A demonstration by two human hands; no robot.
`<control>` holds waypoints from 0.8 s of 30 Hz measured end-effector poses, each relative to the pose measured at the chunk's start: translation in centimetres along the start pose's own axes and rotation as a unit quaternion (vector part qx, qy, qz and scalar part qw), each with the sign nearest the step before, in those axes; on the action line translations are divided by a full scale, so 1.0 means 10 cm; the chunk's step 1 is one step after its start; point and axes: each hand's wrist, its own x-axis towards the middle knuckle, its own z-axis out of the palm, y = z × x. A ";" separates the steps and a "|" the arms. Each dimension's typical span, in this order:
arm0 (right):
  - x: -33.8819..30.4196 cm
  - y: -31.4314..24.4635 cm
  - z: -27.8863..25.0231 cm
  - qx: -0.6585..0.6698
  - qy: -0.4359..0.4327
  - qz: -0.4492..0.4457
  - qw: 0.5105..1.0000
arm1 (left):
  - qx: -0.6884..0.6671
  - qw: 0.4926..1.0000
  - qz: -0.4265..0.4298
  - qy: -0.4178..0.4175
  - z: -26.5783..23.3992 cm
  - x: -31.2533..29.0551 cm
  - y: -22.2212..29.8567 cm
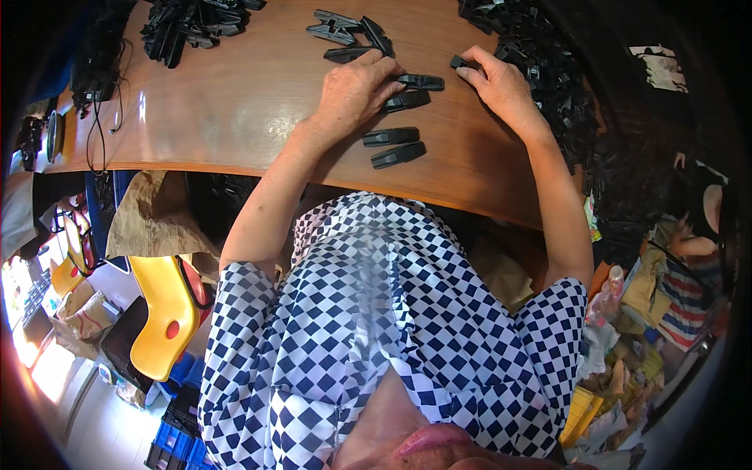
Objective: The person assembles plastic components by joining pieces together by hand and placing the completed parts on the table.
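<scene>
My left hand is closed at the left end of a long black plastic part lying on the wooden table. Just below it is a similar black part, close to my thumb. Two more lie in a row nearer the table's edge, an upper part and a lower part. Beyond my left fingers are several loose black parts. To the right, my right hand pinches a small black plastic piece between thumb and fingers, just above the tabletop.
A large heap of small black pieces covers the table's right side. Another pile of long black parts sits at the far left, with dark cables nearby. A yellow chair and brown paper are below left.
</scene>
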 end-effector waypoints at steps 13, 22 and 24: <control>-0.23 -0.20 -0.03 -0.164 0.050 -0.304 0.937 | -0.031 0.999 0.007 0.001 -0.03 -0.03 0.08; -0.15 -0.29 0.18 -0.178 0.027 -0.281 0.943 | -0.051 0.999 0.002 -0.006 -0.03 -0.07 0.10; -0.09 -0.26 0.13 -0.127 0.027 -0.291 0.948 | -0.037 0.999 0.000 -0.003 -0.04 -0.04 0.13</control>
